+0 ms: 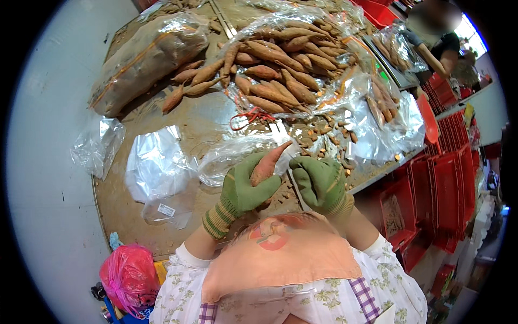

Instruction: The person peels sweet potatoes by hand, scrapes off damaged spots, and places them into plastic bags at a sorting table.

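Note:
My left hand (241, 189), in a green knitted glove, is closed around the lower part of a sweet potato (265, 167). The thin end of the sweet potato points up and to the right. Beside it, my gloved right hand (318, 183) is curled with its fingers bent inward, apart from the sweet potato. Whatever those fingers hold, if anything, is hidden. Beyond both hands, a large heap of sweet potatoes (275, 94) lies on clear plastic. Small cut-off pieces (322, 129) are scattered on the table past my right hand.
A full sack (151, 62) lies at the far left of the dirty table (121, 216). Clear plastic bags (156, 162) lie left of my hands. A bag of sweet potatoes (380, 102) sits right, near a scale. Red crates (450, 189) stand at right; a co-worker (442, 51) stands far right.

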